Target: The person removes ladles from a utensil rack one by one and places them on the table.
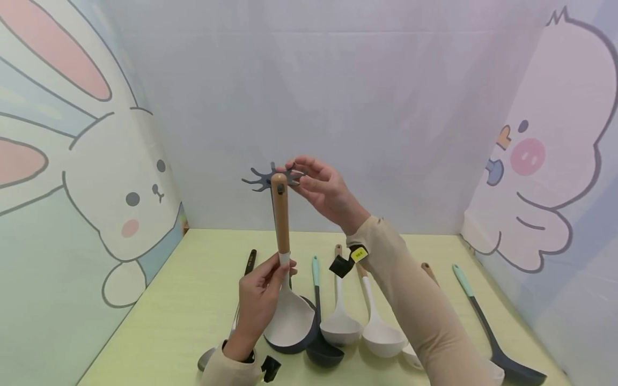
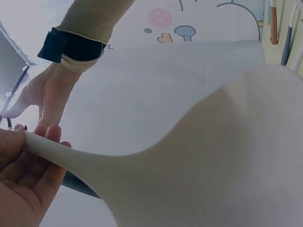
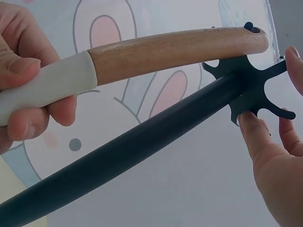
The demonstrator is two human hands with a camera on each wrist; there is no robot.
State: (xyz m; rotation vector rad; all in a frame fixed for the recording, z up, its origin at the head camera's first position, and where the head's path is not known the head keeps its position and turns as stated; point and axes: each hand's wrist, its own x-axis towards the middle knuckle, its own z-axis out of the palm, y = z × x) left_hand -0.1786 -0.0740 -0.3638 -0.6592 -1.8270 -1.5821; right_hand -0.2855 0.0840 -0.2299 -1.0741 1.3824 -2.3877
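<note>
My left hand (image 1: pixel 260 300) pinches the white neck of a ladle (image 1: pixel 282 214) with a wooden handle. The ladle is held handle up, its white bowl low in front of a dark round base. Behind it rises a dark utensil stand (image 3: pixel 142 137) with several curved hooks at its top. A dark tip shows at the hole in the handle's end, against the hooks. My right hand (image 1: pixel 328 190) holds the hooked top between thumb and fingers. In the left wrist view the ladle's bowl (image 2: pixel 203 170) covers much of the scene.
A steel utensil with a black handle (image 1: pixel 250 262) lies to the left. To the right lie a dark ladle with a mint handle (image 1: pixel 325 351), white ladles (image 1: pixel 384 338) and another dark, mint-handled utensil (image 1: pixel 487 321). My right sleeve hides part of the row.
</note>
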